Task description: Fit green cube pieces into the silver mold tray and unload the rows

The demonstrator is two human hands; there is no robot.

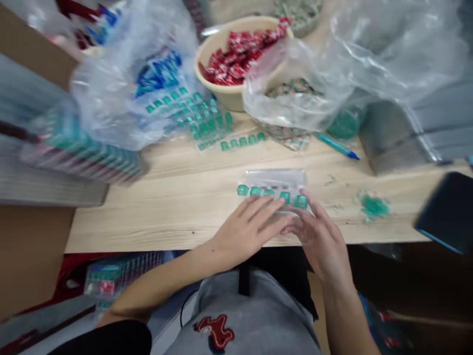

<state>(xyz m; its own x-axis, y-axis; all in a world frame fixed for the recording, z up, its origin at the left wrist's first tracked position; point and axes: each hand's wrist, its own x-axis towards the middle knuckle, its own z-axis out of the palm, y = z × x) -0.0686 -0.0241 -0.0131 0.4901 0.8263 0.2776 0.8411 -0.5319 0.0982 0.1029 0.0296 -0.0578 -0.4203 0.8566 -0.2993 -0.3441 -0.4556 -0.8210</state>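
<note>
A row of several translucent green pieces lies along a clear plastic tray near the front edge of the wooden table. My left hand reaches over the row from the left, its fingers stretched out and resting at the middle pieces. On the right, my right hand is at the tray's right end, with a fingertip beside the rightmost green piece. Its fingers are apart and bent; some clear plastic seems to show at the lower fingers, too blurred to make out.
Behind the tray are another green row, stacked green pieces, a bowl of red packets and plastic bags. A blue pen, green scraps and a dark device lie right; stacked packs stand left.
</note>
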